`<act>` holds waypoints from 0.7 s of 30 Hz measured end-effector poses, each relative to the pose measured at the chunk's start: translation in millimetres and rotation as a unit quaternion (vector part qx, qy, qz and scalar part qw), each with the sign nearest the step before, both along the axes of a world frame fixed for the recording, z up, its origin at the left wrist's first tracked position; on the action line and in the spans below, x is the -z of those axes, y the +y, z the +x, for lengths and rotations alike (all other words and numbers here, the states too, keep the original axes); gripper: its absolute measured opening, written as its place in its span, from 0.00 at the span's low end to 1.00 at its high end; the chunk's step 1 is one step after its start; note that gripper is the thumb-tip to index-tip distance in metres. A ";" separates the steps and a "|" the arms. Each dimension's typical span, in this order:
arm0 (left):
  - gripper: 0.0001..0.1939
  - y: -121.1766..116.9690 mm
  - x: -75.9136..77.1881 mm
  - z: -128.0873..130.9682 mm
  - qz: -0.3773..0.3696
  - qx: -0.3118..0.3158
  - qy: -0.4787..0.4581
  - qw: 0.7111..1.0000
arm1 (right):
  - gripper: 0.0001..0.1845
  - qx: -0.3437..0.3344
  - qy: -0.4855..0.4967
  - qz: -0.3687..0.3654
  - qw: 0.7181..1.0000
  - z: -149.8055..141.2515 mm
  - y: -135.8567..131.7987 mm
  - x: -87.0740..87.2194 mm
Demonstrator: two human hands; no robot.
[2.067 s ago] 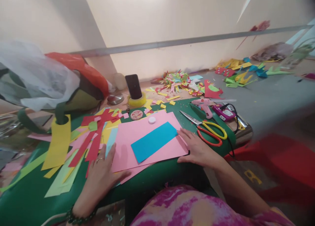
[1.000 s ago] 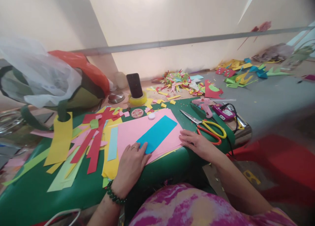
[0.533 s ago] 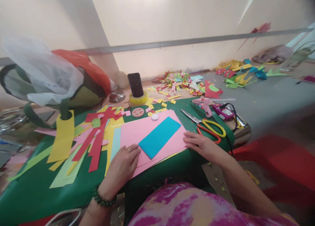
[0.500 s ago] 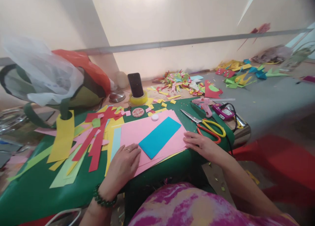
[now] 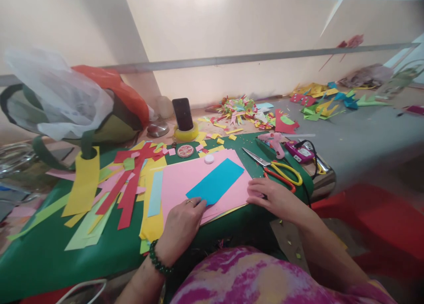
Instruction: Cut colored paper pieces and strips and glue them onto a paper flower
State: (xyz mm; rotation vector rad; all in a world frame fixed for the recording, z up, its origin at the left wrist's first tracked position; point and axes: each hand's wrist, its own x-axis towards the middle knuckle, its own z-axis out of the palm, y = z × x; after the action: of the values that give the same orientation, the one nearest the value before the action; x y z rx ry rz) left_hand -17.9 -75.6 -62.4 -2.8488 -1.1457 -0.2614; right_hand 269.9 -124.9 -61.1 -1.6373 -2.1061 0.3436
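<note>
A blue paper strip [image 5: 217, 180] lies slanted on a stack of pink paper sheets [image 5: 175, 180]. My left hand [image 5: 185, 220] is at the strip's lower left end, fingers bent together over its near corner, which they hide. The thumb is mostly out of sight. At the right edge of the pink sheets, my right hand [image 5: 270, 196] lies with its fingers stretched over the paper, holding nothing. Just beyond it are scissors [image 5: 274, 169] with yellow and red handles. A small white round piece [image 5: 209, 159] sits near the top of the pink stack.
Coloured paper strips [image 5: 127, 198] cover the green mat [image 5: 43, 255] on the left. A phone [image 5: 183, 114] stands in a yellow tape roll [image 5: 186, 135]. Behind the scissors are a pink glue gun [image 5: 276, 145] and a purple device [image 5: 300, 152]. Paper scraps [image 5: 238, 105] pile by the wall.
My left hand has slid right from the pink paper onto the near corner of the blue strip, and its fingers have bent there. My right hand has stayed nearly still.
</note>
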 end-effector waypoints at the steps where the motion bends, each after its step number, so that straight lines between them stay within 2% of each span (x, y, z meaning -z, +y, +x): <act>1: 0.12 0.1 -0.6 -1.6 -0.004 0.004 -0.012 1.000 | 0.18 0.000 -0.011 0.034 0.999 -5.5 2.5 -3.5; 4: 0.15 1.7 -0.6 -11.4 -0.025 0.038 -0.090 0.995 | 0.22 -0.054 -0.031 0.108 0.992 -25.2 13.3 -6.6; 6: 0.16 3.9 1.0 -22.0 -0.054 0.061 -0.155 0.985 | 0.22 -0.103 -0.054 0.107 0.987 -37.1 21.7 -2.3; 7: 0.16 5.0 2.3 -28.2 -0.067 0.066 -0.180 0.979 | 0.20 -0.119 -0.066 0.104 0.985 -41.6 25.5 1.3; 10: 0.15 7.1 6.8 -46.6 -0.080 0.055 -0.203 0.974 | 0.14 -0.150 -0.079 0.094 0.981 -46.8 32.6 13.5; 14: 0.16 5.6 11.0 -58.2 -0.082 0.025 -0.184 0.979 | 0.15 -0.146 -0.026 0.065 0.987 -39.8 29.1 23.1; 21: 0.16 7.5 4.1 -45.3 -0.103 -0.047 -0.210 0.971 | 0.15 -0.127 0.132 -0.040 0.982 -25.1 26.0 24.2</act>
State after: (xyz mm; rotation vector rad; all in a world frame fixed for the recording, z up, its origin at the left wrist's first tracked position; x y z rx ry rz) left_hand -63.2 -68.2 -66.5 -2.9909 -1.4492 -0.8180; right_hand 244.9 -98.9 -85.2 -1.2814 -2.1182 0.6957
